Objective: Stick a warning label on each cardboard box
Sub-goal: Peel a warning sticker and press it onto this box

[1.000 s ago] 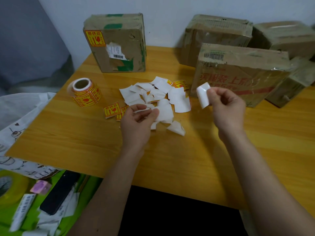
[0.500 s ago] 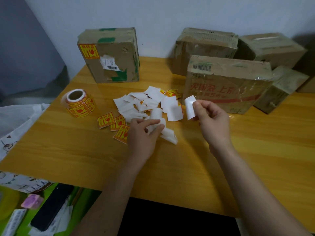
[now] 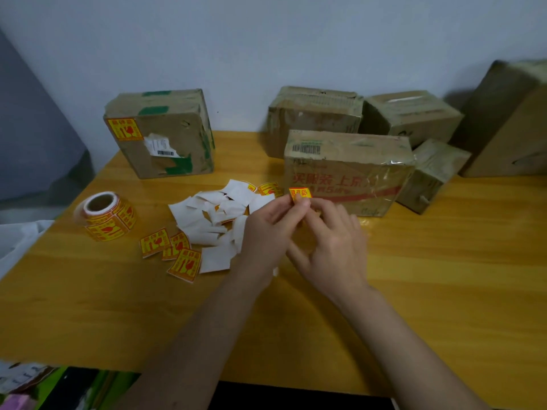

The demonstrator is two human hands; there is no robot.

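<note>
Where wall (image 3: pixel 266 39) meets table (image 3: pixel 444 276) — boxes (image 3: pixel 349 170).

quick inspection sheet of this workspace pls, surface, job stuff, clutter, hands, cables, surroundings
surface: wooden table, glossy yellow top
job's things: label roll at left; loose labels lying flat; labelled box already carries a sticker; printed box and the plain boxes behind it show none
clutter: white backing scraps piled mid-table
grippers: left hand and right hand pinch one held label together
cables: nothing seen
surroundings: pale wall behind; white cloth at left edge
</note>
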